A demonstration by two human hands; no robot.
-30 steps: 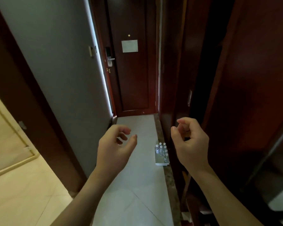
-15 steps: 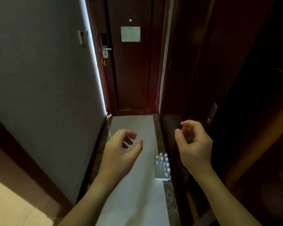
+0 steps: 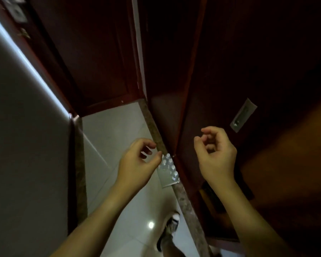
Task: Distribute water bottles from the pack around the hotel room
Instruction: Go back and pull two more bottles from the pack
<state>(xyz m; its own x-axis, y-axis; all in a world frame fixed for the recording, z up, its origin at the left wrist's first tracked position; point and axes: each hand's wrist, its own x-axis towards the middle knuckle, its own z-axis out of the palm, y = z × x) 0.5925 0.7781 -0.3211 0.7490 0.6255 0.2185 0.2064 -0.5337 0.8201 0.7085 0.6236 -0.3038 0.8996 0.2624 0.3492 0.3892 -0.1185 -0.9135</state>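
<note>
A shrink-wrapped pack of small water bottles (image 3: pixel 168 170) stands on the pale tiled floor against the foot of a dark wooden wardrobe. Several white caps show on top. My left hand (image 3: pixel 137 164) hovers in the air in front of the pack's left side and hides part of it. Its fingers are loosely curled and hold nothing. My right hand (image 3: pixel 214 154) hangs further right, in front of the wardrobe door, fingers also curled and apart, with nothing in them. Both hands are well above the floor.
A narrow entry corridor runs ahead to the dark room door (image 3: pixel 93 52). A grey wall (image 3: pixel 26 136) closes the left side. The wardrobe's sliding door (image 3: pixel 267 80) with a recessed metal handle (image 3: pixel 243 115) fills the right. My shoe (image 3: pixel 170 229) is on the floor below.
The view has tilted down and moved closer to the pack, which now looks larger. The hands keep the same curled pose, with the left hand now overlapping the pack.
</note>
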